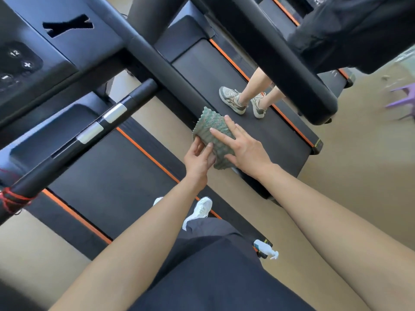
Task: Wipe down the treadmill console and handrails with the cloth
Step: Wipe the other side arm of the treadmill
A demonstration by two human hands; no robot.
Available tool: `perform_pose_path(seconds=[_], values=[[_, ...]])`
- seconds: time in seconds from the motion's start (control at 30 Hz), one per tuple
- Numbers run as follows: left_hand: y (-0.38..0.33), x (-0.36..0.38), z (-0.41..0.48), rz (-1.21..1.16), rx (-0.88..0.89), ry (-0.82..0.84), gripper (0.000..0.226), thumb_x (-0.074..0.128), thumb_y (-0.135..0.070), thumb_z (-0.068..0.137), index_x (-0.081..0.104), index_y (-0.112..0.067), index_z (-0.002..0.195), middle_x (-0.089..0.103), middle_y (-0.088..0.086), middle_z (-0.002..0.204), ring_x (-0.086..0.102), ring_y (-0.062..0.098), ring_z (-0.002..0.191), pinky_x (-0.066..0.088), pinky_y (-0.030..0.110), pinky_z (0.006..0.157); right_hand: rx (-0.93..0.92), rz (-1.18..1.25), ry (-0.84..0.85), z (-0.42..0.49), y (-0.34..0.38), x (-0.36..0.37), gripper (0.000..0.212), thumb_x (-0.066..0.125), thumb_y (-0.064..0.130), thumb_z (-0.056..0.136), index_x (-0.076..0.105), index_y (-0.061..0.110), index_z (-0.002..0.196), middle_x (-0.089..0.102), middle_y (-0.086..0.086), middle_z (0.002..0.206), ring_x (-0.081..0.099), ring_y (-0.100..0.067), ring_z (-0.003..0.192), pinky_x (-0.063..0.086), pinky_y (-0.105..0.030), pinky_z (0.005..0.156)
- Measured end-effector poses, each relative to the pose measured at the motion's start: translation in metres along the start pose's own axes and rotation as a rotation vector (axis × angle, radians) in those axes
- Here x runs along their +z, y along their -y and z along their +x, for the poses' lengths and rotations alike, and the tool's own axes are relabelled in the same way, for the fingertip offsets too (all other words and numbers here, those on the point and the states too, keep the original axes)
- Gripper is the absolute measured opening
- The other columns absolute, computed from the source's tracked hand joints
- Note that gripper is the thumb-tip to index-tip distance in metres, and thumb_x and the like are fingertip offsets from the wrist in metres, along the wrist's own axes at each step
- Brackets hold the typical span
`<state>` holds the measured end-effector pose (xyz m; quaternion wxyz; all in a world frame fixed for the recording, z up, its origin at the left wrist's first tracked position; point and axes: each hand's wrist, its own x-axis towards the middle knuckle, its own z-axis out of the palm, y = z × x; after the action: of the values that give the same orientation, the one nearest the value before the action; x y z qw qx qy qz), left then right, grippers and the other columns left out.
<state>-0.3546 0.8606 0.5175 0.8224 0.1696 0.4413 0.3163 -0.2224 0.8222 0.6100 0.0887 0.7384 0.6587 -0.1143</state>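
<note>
A green ribbed cloth (210, 125) is held up in the air between both my hands, above the gap between two treadmills. My left hand (198, 159) holds its lower left edge, fingers under the fabric. My right hand (243, 145) lies flat against the cloth with straight, spread fingers. The treadmill console (29, 57) with its buttons fills the upper left. A black handrail (74, 142) with silver sensor plates runs diagonally below the console, left of the cloth and apart from it.
A white spray bottle (266, 249) lies at the near treadmill's rear corner. Another person's legs (249, 95) stand on the neighbouring treadmill belt (224, 70), whose thick handrail (280, 61) crosses the upper right. A purple stool (404, 97) stands at the far right. My white shoe (199, 211) is below.
</note>
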Motion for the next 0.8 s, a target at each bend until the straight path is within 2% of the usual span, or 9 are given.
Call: perform_pose_path(seconds=[0.13, 0.23, 0.43, 0.57, 0.63, 0.7, 0.8], values=[[0.023, 0.004, -0.014, 0.028, -0.049, 0.08, 0.057, 0.068, -0.015, 0.097, 0.047, -0.018, 0.15, 0.064, 0.003, 0.139, 0.065, 0.023, 0.123, 0.052, 0.052, 0.104, 0.027, 0.06, -0.018, -0.029, -0.015, 0.01, 0.099, 0.078, 0.02, 0.082, 0.019, 0.052, 0.154, 0.004, 0.006, 0.169, 0.026, -0.027, 0.15, 0.059, -0.051, 0.084], [0.04, 0.009, -0.027, 0.069, -0.081, 0.103, 0.054, 0.069, -0.018, 0.097, 0.05, -0.018, 0.148, 0.065, 0.005, 0.137, 0.065, 0.027, 0.123, 0.051, 0.054, 0.104, 0.024, 0.074, -0.03, -0.054, -0.027, 0.016, 0.096, 0.078, 0.019, 0.083, 0.021, 0.05, 0.154, 0.006, 0.004, 0.169, 0.027, -0.028, 0.15, 0.055, -0.047, 0.092], [0.078, 0.032, -0.06, 0.124, -0.105, 0.104, 0.051, 0.065, -0.015, 0.099, 0.051, -0.019, 0.147, 0.066, 0.004, 0.136, 0.067, 0.025, 0.12, 0.055, 0.049, 0.1, 0.056, 0.142, -0.035, -0.106, -0.057, 0.035, 0.097, 0.078, 0.02, 0.084, 0.019, 0.053, 0.153, 0.008, 0.007, 0.169, 0.027, -0.028, 0.15, 0.058, -0.05, 0.091], [0.102, 0.045, -0.081, 0.14, -0.125, 0.108, 0.05, 0.066, -0.016, 0.099, 0.051, -0.023, 0.146, 0.067, 0.002, 0.134, 0.067, 0.025, 0.119, 0.055, 0.051, 0.1, 0.047, 0.196, -0.049, -0.135, -0.073, 0.046, 0.097, 0.077, 0.019, 0.085, 0.017, 0.055, 0.153, 0.008, 0.009, 0.168, 0.026, -0.026, 0.151, 0.058, -0.05, 0.09], [0.115, 0.055, -0.093, 0.156, -0.133, 0.115, 0.051, 0.066, -0.017, 0.099, 0.05, -0.027, 0.146, 0.066, 0.001, 0.136, 0.067, 0.026, 0.121, 0.056, 0.05, 0.098, 0.049, 0.262, -0.057, -0.152, -0.084, 0.054, 0.097, 0.076, 0.015, 0.085, 0.019, 0.054, 0.153, 0.009, 0.011, 0.168, 0.024, -0.023, 0.151, 0.055, -0.05, 0.096], [0.128, 0.064, -0.104, 0.167, -0.145, 0.103, 0.052, 0.066, -0.018, 0.098, 0.049, -0.029, 0.146, 0.064, 0.002, 0.137, 0.066, 0.027, 0.122, 0.058, 0.048, 0.094, 0.068, 0.367, -0.064, -0.168, -0.095, 0.064, 0.095, 0.074, 0.009, 0.086, 0.024, 0.052, 0.153, 0.01, 0.015, 0.167, 0.028, -0.021, 0.15, 0.049, -0.045, 0.106], [0.144, 0.079, -0.117, 0.205, -0.161, 0.032, 0.05, 0.067, -0.019, 0.098, 0.047, -0.025, 0.144, 0.064, 0.007, 0.134, 0.067, 0.03, 0.119, 0.061, 0.043, 0.088, 0.153, 0.55, -0.117, -0.187, -0.106, 0.074, 0.087, 0.064, -0.003, 0.086, 0.035, 0.048, 0.151, 0.019, 0.017, 0.165, 0.042, -0.016, 0.14, 0.036, -0.022, 0.108]])
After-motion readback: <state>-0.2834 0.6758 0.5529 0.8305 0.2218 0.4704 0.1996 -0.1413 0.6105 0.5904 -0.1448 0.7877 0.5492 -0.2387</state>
